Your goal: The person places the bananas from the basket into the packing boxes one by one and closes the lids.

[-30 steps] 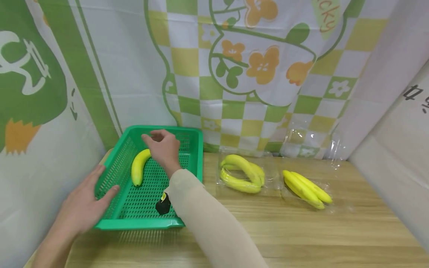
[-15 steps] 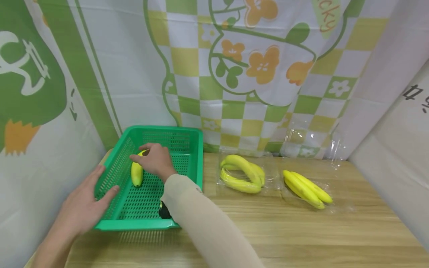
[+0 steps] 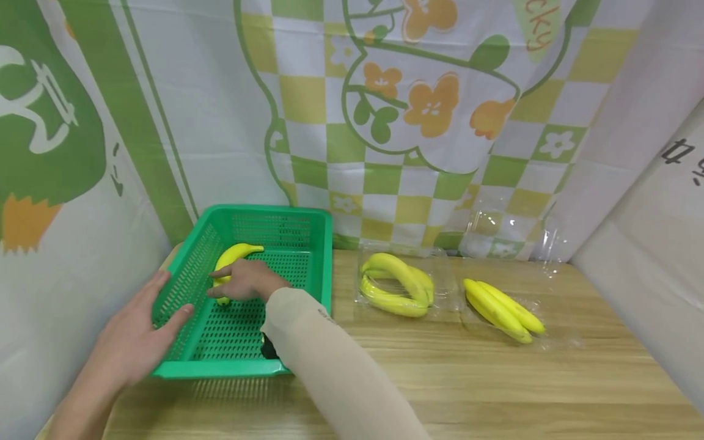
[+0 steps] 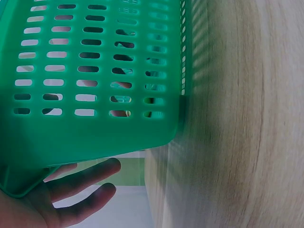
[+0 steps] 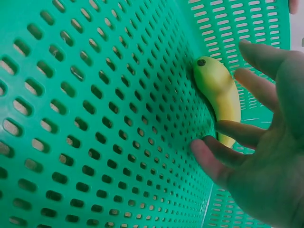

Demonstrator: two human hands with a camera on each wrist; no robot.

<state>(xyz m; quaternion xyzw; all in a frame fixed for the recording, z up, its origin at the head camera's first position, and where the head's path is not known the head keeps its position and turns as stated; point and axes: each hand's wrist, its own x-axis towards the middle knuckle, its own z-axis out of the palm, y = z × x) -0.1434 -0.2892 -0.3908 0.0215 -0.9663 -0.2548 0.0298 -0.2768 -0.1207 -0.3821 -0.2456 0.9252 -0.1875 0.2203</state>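
Note:
A yellow banana [image 3: 242, 249] lies curved on the floor of the green basket [image 3: 253, 368], by its left wall. My right hand [image 3: 249, 281] reaches over its middle. In the right wrist view the fingers are spread beside the banana [image 5: 219, 85], not closed round it; whether a fingertip touches it I cannot tell. My left hand [image 3: 134, 333] rests at the basket's left rim, fingers extended; the left wrist view has some of these fingers [image 4: 85, 183] outside the perforated wall. A small black thing [image 3: 268, 349] sits at the basket's near right, partly hidden by my right sleeve.
Right of the basket, a clear plastic box holds several bananas [image 3: 396, 299]. Further right, more bananas [image 3: 497, 308] lie in a clear box with its lid raised. All stand on a wooden table [image 3: 495, 391] with printed cloth [image 3: 396, 171] behind.
My right hand has come from the back of the basket down toward me, over the banana, and its fingers have spread. The left hand and the banana stay in place.

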